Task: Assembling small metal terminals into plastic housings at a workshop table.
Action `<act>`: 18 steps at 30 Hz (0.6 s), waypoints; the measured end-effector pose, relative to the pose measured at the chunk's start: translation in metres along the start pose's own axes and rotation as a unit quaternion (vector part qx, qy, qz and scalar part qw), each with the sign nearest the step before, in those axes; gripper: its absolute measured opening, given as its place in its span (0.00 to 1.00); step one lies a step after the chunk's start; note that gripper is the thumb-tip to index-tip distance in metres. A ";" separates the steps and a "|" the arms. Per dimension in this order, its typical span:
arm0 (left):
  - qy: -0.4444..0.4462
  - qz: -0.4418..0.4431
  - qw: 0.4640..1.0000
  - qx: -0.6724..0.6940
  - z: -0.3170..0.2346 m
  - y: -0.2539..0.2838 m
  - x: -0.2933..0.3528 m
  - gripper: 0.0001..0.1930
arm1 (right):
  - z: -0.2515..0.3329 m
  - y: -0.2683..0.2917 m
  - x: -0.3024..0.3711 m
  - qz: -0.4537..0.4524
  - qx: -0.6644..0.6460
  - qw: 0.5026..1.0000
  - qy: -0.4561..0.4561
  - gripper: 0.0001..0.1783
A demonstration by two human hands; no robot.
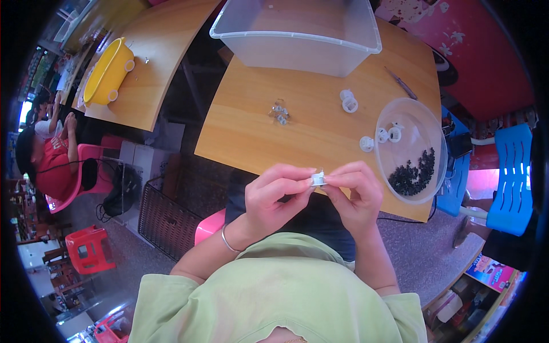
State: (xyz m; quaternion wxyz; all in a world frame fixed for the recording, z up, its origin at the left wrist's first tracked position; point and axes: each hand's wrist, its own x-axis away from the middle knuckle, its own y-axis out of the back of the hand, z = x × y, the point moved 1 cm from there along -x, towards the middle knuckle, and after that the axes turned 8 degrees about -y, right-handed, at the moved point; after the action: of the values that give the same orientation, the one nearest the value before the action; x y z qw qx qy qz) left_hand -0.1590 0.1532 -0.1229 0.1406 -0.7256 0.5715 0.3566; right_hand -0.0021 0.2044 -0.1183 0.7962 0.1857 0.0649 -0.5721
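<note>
A small white plastic part (318,179) is pinched between the fingertips of both my hands, just off the table's near edge. My left hand (278,193) grips it from the left side, thumb and forefinger closed on it. From the right, my right hand (355,193) pinches it too; the fingers hide much of its shape. Something clear or shiny shows at its top, too small to make out. Beyond my hands, several clear and metallic small pieces (279,112) lie in a little heap on the wooden table (240,126). White round parts (349,102) lie to the right of them.
A shallow clear bowl (420,114) at the right holds small black pieces (410,174) and white parts. A pen-like tool (401,83) lies behind it. At the back stands a large translucent bin (286,51). Left, a yellow basin (108,71) rests on another table; a person in red (57,166) sits nearby.
</note>
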 end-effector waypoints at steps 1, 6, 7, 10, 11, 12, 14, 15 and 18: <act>-0.021 0.009 1.000 -0.016 0.000 0.000 0.000 0.09 | 0.000 0.001 0.000 0.000 0.000 1.000 0.000 0.10; -0.062 0.025 0.997 -0.033 0.001 0.000 -0.002 0.09 | -0.003 0.005 0.000 0.007 0.016 1.000 0.024 0.11; -0.040 0.057 0.998 -0.010 0.002 0.000 -0.004 0.10 | -0.004 0.010 -0.002 0.005 0.018 1.000 0.024 0.11; 0.022 0.122 0.992 0.012 0.012 -0.005 -0.012 0.14 | -0.013 0.038 -0.011 -0.013 0.103 0.995 0.013 0.08; 0.063 0.116 0.991 0.026 0.023 -0.010 -0.012 0.16 | -0.014 0.051 -0.015 -0.057 0.141 0.987 -0.045 0.06; 0.061 0.116 0.991 0.026 0.034 -0.012 -0.013 0.16 | -0.015 0.065 -0.018 -0.100 0.178 0.974 -0.101 0.05; 0.026 0.146 0.985 -0.085 0.054 -0.018 -0.018 0.16 | -0.033 0.090 -0.025 -0.170 0.242 0.946 -0.131 0.04; 0.012 0.160 0.981 -0.112 0.059 -0.022 -0.021 0.17 | -0.046 0.101 -0.025 -0.190 0.240 0.941 -0.144 0.04; -0.047 0.191 0.969 -0.151 0.070 -0.042 -0.032 0.17 | -0.052 0.115 -0.025 -0.225 0.230 0.934 -0.156 0.05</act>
State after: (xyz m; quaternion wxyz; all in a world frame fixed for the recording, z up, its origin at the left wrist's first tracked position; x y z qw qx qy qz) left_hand -0.1479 0.2318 -0.1590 -0.0147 -0.5982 0.6318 0.4927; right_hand 0.1023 0.2775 -0.1334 0.5823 0.2529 -0.1531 -0.7573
